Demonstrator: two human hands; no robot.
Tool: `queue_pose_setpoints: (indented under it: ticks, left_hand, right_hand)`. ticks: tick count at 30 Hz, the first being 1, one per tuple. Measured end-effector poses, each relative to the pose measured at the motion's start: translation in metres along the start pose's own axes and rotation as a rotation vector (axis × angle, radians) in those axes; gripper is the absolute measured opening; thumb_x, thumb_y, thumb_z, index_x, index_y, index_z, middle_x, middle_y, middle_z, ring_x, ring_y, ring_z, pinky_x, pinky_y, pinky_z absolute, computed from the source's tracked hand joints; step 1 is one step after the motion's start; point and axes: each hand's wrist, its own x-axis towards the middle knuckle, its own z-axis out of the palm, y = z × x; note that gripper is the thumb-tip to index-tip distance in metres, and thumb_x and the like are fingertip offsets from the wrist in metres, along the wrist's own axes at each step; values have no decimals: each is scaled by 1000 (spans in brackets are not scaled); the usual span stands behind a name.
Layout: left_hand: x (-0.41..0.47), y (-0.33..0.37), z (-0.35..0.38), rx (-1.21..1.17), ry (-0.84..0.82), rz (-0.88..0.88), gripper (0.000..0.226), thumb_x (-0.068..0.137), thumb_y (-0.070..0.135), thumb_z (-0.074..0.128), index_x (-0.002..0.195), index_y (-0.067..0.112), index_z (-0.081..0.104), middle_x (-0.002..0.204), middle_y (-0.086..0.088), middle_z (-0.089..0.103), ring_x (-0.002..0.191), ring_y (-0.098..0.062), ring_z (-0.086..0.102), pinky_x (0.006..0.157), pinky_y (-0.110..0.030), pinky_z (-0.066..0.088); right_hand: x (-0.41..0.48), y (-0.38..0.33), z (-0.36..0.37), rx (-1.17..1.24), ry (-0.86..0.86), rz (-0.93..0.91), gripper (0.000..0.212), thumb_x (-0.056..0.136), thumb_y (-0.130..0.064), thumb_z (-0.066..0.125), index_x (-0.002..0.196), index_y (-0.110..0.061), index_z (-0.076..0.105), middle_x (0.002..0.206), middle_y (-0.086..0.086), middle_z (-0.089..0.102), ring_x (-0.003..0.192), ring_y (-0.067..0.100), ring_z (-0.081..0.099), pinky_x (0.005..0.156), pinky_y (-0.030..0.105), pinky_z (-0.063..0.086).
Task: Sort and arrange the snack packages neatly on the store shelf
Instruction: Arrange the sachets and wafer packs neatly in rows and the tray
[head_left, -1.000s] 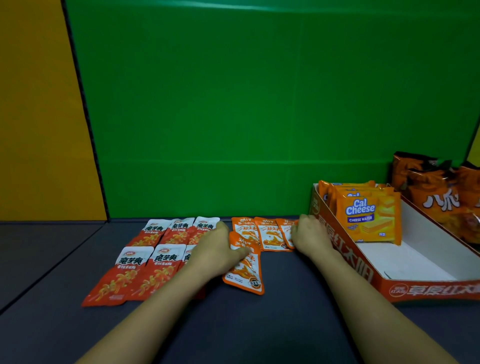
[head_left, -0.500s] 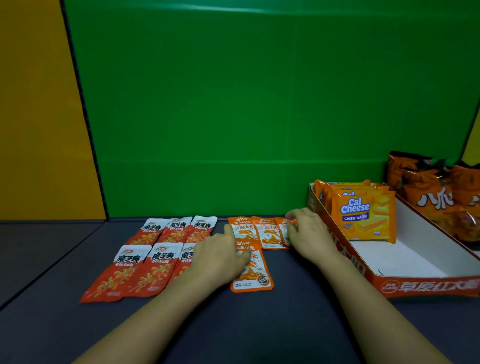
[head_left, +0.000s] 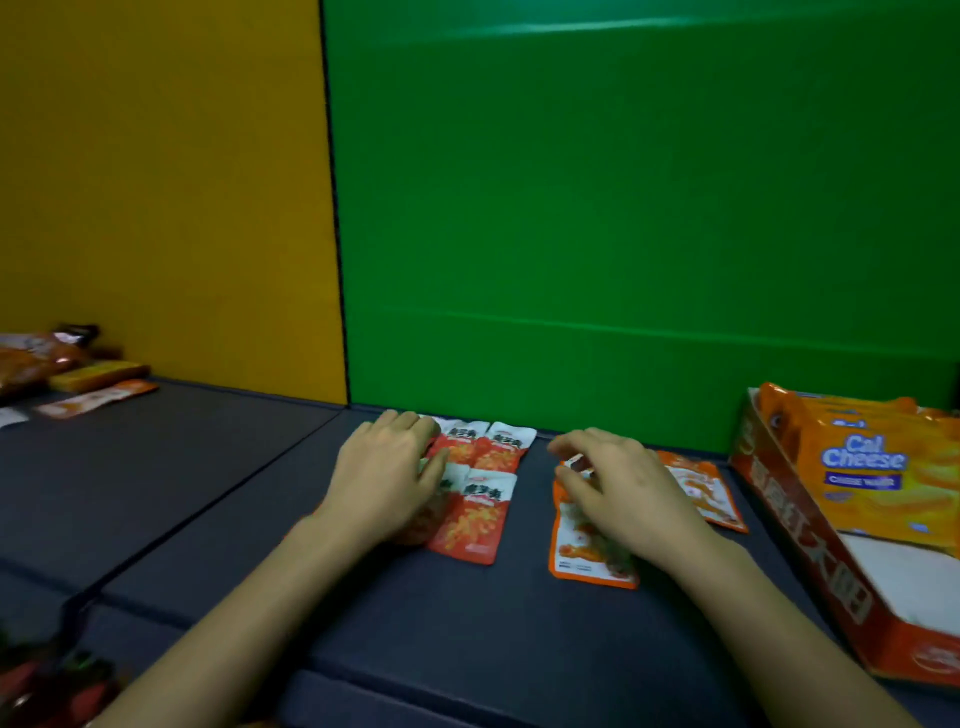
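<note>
The left hand (head_left: 387, 475) lies flat with its fingers loosely spread on the red packets (head_left: 475, 514), which sit in two rows under it and just to its right. The right hand (head_left: 626, 486) rests on the orange packets (head_left: 582, 551), fingertips bent at one packet's top edge. Blur hides whether they pinch it. Right of that hand stands a box (head_left: 810, 551) of Cal Cheese packs (head_left: 872, 467).

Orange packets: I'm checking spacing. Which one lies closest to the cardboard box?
The back orange packet, just right of the right hand; the front orange packet lies farther from the cardboard box, partly under that hand.
</note>
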Motion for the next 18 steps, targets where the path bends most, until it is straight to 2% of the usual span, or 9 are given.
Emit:
queue_pose_setpoints:
  ticks: [2,4,8,10,18]
  left_hand:
    - [-19,-19,-6,1,9,-63,37,81,40,45,87,12,68,79,-7,69,76,-30,65,59,-35,48]
    - [-37,-39,-14,10,25,-103,32,80,38,50,88,13,68,80,-6,70,77,-30,66,59,-34,49]
    - [-70,-80,-33,12,71,-181,33,93,38,47,114,15,60,112,-4,66,107,-26,58,82,-33,44]
    - [-85,-104,-45,23,87,-210,36,94,39,43,120,18,56,119,-1,62,113,-22,54,86,-32,41]
    - [-162,-225,-98,68,91,-286,34,94,41,43,116,19,57,117,1,63,112,-20,55,86,-32,41]
  right_hand:
    - [3,-24,5,11,-28,-76,28,91,-28,50,118,-23,58,117,-3,62,109,20,58,91,37,46]
    - [6,-49,12,5,-52,-139,30,92,-31,49,120,-23,56,121,-5,60,113,20,56,93,37,45]
    - [12,-100,26,14,-89,-235,31,93,-32,48,123,-27,54,126,-9,57,117,15,53,94,34,44]
    - [15,-128,35,22,-95,-280,32,93,-32,47,124,-27,53,127,-9,57,117,14,53,93,32,43]
    - [29,-271,87,144,-128,-349,27,92,-35,50,118,-29,56,119,-10,60,110,15,56,90,34,47]
